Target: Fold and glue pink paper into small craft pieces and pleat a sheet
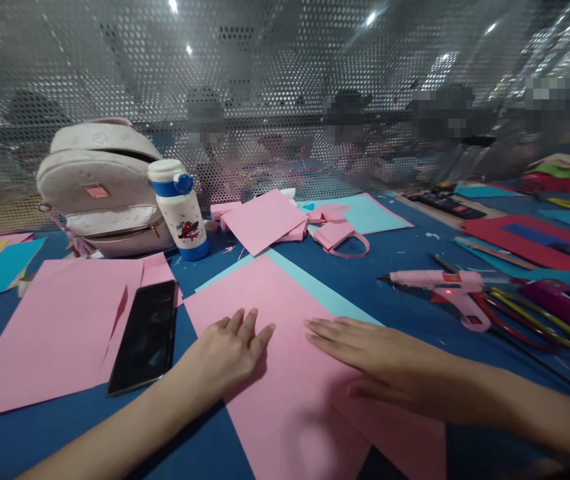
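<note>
A large pink paper sheet (285, 373) lies on the blue table in front of me, over a light blue sheet (315, 283). My left hand (227, 353) rests on the pink sheet's left part, fingers stretched forward and slightly apart. My right hand (369, 357) lies flat on the sheet's right part, fingers pointing left. Neither hand holds anything. A black phone (145, 337) lies just left of my left hand, partly on another pink sheet (49, 333).
A white backpack (97, 187) and a white-and-blue bottle (181, 210) stand at the back left. Folded pink paper pieces (285, 223) lie in the middle back. A pink glue gun (447, 290), scissors (529, 320) and coloured sheets (529, 243) lie right. A perforated metal screen (285, 87) closes the far edge.
</note>
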Demonstrator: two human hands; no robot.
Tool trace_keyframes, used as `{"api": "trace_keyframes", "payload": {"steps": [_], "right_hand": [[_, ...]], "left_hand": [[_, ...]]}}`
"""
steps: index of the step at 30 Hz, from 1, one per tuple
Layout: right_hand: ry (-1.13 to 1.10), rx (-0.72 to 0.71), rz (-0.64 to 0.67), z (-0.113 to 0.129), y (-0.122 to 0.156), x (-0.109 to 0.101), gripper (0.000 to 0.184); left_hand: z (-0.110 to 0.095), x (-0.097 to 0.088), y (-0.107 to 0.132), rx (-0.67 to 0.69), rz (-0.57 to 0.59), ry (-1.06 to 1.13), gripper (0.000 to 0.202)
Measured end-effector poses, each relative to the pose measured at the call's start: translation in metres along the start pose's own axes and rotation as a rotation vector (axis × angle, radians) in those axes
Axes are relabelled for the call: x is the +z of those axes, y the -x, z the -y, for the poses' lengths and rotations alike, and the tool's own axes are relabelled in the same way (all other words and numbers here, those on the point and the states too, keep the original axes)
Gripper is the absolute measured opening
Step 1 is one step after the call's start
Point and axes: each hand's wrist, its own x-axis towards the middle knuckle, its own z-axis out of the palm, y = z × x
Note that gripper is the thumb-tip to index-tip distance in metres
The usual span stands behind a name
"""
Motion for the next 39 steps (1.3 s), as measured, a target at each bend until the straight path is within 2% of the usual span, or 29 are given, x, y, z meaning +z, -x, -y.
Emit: {"api": "trace_keyframes", "payload": {"steps": [3,7,14,20,25,31,35,39], "right_hand": [[0.042,-0.009,-0.043,-0.011,-0.004,0.002,0.061],[0.179,-0.019,-0.07,-0.015,-0.029,-0.006,0.06],[0.371,-0.037,-0.146,-0.018,-0.084,-0.02,0.056],[0.464,-0.043,-0.17,-0.024,-0.113,-0.029,0.052],[0.591,-0.074,-0.208,-0.023,-0.127,-0.032,0.049],[0.652,-0.072,-0.276,-0.021,-0.142,-0.025,0.051],[0.687,-0.049,-0.3,-0.019,-0.136,-0.016,0.052],[0.722,-0.017,-0.312,-0.014,-0.117,-0.006,0.051]], "left_hand": [[0.001,0.003,0.003,-0.006,-0.047,0.045,0.042],[0.0,0.008,0.005,-0.028,-0.142,0.093,0.038],[0.0,0.007,0.004,-0.032,-0.151,0.123,0.038],[0.0,0.008,0.003,-0.047,-0.148,0.123,0.038],[0.001,0.006,0.003,-0.02,-0.092,0.119,0.039],[0.002,0.004,0.004,0.007,-0.037,0.097,0.042],[0.003,0.003,0.004,0.026,0.0,0.059,0.045],[0.004,0.0,0.004,0.045,0.061,0.04,0.047]]}}
